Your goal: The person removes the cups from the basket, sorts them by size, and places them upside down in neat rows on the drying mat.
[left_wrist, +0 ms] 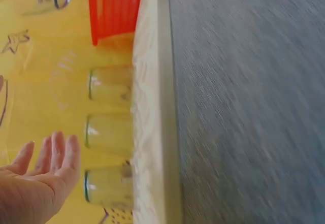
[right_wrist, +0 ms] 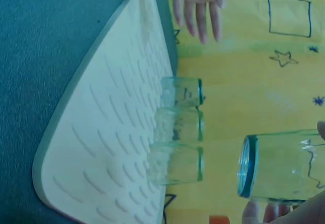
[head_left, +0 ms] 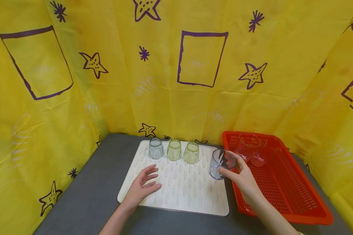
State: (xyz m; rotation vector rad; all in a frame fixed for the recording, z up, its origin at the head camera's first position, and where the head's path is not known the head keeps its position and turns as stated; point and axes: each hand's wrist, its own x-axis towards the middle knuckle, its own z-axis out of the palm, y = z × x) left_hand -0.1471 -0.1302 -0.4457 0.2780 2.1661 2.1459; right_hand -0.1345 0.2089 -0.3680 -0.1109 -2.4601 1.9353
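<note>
Blue glass was in the right hand, thumb on the near side and fingers round the far side, a narrow grip set by the glass itself. It was held off the surface, over the right edge of the white mat, between the mat and the red basket. Wide end faced up, with a slight tilt. Right wrist view showed its thick lower end, tinted darker than the walls (part of the hand was cut off by the frame there)

Left hand was wide and relaxed, fingers apart and slightly bent, above the left part of the mat. Left wrist view had it palm and fingers in sight, near the row of glasses but apart from them

On the mat, three glasses stood in a row along the far edge, narrower ends up: a bluish glass at the left, then a first green glass and a second green glass, the last one nearest the held one

Basket sat just beside the mat on the right, with clear glasses in its far left corner; exact count was hard to read through the overlap. Mat and basket were on a dark grey table, yellow cloth with purple stars and squares behind and at both sides
</note>
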